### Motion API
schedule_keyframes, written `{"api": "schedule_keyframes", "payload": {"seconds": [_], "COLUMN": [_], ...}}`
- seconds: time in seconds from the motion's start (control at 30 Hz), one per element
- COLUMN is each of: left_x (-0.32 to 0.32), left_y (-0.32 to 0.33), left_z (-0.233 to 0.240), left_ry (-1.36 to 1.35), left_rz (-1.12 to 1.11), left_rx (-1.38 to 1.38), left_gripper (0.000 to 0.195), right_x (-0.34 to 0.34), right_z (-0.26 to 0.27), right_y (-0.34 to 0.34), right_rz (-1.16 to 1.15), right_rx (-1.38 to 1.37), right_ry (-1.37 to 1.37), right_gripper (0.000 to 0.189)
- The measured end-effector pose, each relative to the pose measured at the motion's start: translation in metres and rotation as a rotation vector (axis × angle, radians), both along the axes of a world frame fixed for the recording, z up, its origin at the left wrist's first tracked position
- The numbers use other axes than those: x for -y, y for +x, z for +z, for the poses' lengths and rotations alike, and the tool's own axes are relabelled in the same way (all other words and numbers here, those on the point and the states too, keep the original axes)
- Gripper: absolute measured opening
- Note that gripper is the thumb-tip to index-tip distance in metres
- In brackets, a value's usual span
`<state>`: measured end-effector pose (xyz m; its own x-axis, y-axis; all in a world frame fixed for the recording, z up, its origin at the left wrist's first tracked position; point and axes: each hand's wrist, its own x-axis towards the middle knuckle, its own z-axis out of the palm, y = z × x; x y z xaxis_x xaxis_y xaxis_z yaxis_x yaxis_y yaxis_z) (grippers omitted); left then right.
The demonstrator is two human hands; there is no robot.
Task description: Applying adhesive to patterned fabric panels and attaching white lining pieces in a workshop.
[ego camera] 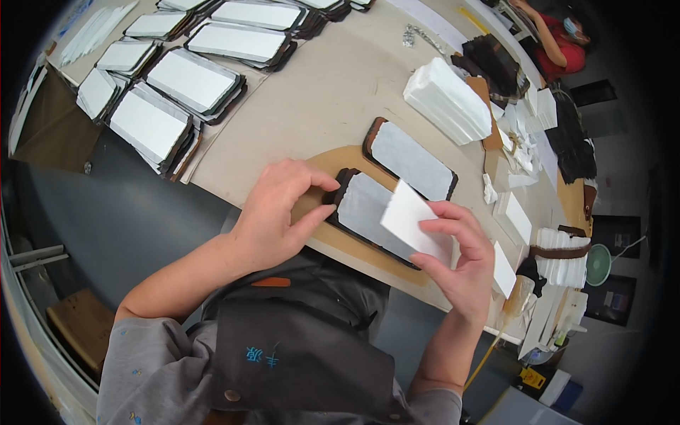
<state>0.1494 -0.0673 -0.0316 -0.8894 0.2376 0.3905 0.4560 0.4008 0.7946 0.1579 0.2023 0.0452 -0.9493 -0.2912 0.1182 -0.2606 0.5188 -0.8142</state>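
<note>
My right hand (462, 249) holds a stack of small white rectangular sheets (414, 220) between thumb and fingers. The sheets tilt above the right part of the near dark stack (366, 207), which has a pale grey-white sheet on top. At that stack's left end, the thumb and forefinger of my left hand (281, 212) take its dark edge between their tips. A second dark-and-brown stack (411, 154) lies just behind, also topped with a pale sheet. Both stacks rest on a tan board (324, 159). The white sheets and my right fingers hide part of the near stack.
Several dark stacks topped with white panels (196, 79) lie at the table's left. A tall pile of white sheets (446, 101) stands behind the work. On the right are a white block (512, 218) and a brush-like tool (518, 297). A masked person (563, 45) is at the far right.
</note>
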Motion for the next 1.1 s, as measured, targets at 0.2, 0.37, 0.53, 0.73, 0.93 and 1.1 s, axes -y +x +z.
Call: {"api": "schedule_keyframes", "payload": {"seconds": [0.2, 0.37, 0.53, 0.73, 0.93, 1.1], "left_x": [-0.004, -0.001, -0.002, -0.003, -0.002, -0.003], "left_y": [-0.003, -0.004, -0.004, -0.004, -0.003, -0.007], "left_z": [-0.005, -0.008, -0.006, -0.004, 0.001, 0.009], "left_ry": [-0.034, -0.030, -0.026, -0.065, -0.134, -0.290], "left_rz": [-0.011, -0.022, -0.016, -0.029, -0.113, -0.143], "left_rx": [-0.059, -0.033, -0.029, -0.019, 0.039, 0.019], "left_gripper": [0.036, 0.039, 0.044, 0.050, 0.057, 0.056], "right_x": [0.020, 0.025, 0.027, 0.029, 0.031, 0.029], "right_z": [-0.024, -0.031, -0.032, -0.031, -0.030, -0.028], "right_y": [-0.010, -0.013, -0.016, -0.017, -0.015, -0.013], "right_rz": [0.018, 0.015, 0.037, 0.053, 0.077, 0.063], "right_rx": [-0.062, -0.033, -0.045, -0.063, -0.093, -0.109], "right_ry": [0.169, 0.194, 0.211, 0.236, 0.294, 0.318], "right_gripper": [0.043, 0.044, 0.044, 0.044, 0.043, 0.043]}}
